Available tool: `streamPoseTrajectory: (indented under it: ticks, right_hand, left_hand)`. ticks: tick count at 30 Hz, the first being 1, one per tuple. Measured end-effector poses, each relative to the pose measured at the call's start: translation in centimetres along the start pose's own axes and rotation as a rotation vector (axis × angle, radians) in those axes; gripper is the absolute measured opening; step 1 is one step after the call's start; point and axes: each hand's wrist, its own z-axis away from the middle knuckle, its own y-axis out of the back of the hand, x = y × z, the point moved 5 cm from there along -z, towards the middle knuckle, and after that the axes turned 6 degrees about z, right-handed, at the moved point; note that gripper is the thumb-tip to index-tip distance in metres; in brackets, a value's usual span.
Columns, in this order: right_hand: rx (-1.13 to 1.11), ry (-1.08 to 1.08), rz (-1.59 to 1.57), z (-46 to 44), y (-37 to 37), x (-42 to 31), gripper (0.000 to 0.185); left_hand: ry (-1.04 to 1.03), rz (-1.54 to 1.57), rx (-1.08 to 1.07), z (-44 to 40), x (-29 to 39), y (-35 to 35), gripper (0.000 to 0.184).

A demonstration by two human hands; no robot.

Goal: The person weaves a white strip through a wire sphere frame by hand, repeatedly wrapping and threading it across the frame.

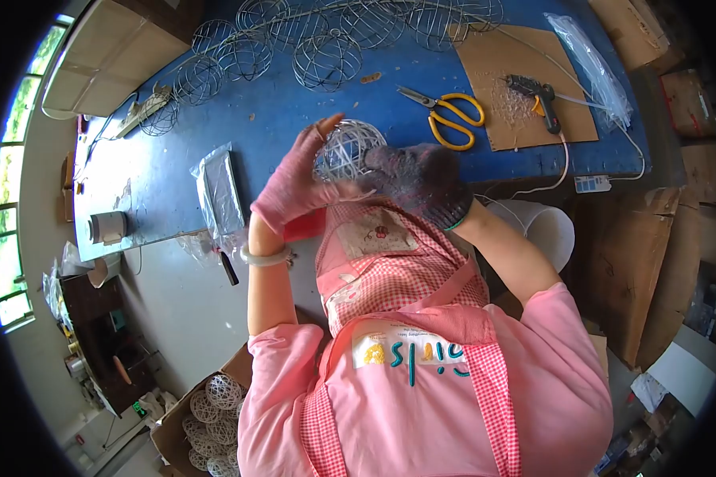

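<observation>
A round ball of wire wrapped in whitish strands [348,149] is held at the near edge of the blue table. My left hand [301,179], in a pink fingerless glove, curves around the ball's left and near sides, thumb beneath it. From the right, my right hand [426,179], in a dark grey glove, presses against the ball with its fingers bent. Yellow-handled scissors [445,115] lie open on the table, to the right of the ball. Farther right, a black glue gun [539,102] rests on a cardboard sheet [493,75] among thin glue strings.
Bare wire balls [326,60] line the far side of the blue table [294,103]. A plastic-wrapped packet [219,189] and a tape roll [107,228] lie left. A white bin [550,230] stands right, below the edge. A box of wrapped balls [215,409] sits lower left.
</observation>
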Motion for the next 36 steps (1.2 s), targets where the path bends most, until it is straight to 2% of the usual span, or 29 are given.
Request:
streamPoseTrajectory:
  ticks: [1,6,11,13,18,21,24,26,30,32,36]
  right_hand:
    - [0.0,-0.002,-0.003,-0.1,0.0,-0.1,0.024]
    - [-0.07,0.215,0.13,-0.7,0.9,-0.5,0.024]
    - [-0.005,0.208,0.079,-2.7,4.7,1.7,0.021]
    - [0.008,0.227,0.233,-3.5,5.9,2.2,0.021]
    - [-0.05,0.169,0.248,-4.6,4.4,3.9,0.022]
    - [0.032,0.235,0.23,-5.1,3.4,3.9,0.019]
    - [-0.07,0.152,0.221,-5.9,2.9,3.9,0.017]
    - [0.076,0.288,0.258,-6.0,3.1,3.4,0.02]
    - [-0.079,0.24,0.31,-7.0,3.9,2.1,0.023]
    - [0.126,0.4,0.266,-7.0,5.0,0.8,0.02]
    - [0.096,0.365,0.301,-7.7,4.1,1.1,0.019]
  left_hand:
    - [-0.14,-0.346,0.021,0.3,0.7,-0.3,0.102]
    - [-0.112,-0.194,0.079,1.2,0.5,-0.9,0.103]
    - [-0.158,-0.224,0.102,1.7,0.3,-1.0,0.1]
    - [-0.166,-0.207,0.118,1.9,0.6,-1.1,0.095]
    - [-0.2,-0.189,0.13,2.4,0.3,-1.0,0.092]
    - [-0.238,-0.176,0.144,2.7,-0.3,-0.9,0.094]
    - [-0.243,-0.179,0.16,2.8,-0.4,-0.7,0.095]
    - [-0.232,-0.189,0.15,2.8,-0.1,-0.7,0.095]
    - [-0.225,-0.164,0.165,2.6,-0.3,-0.6,0.096]
    - [-0.237,-0.151,0.155,2.6,-0.2,-0.6,0.097]
    - [-0.203,-0.17,0.149,2.7,0.2,-0.8,0.098]
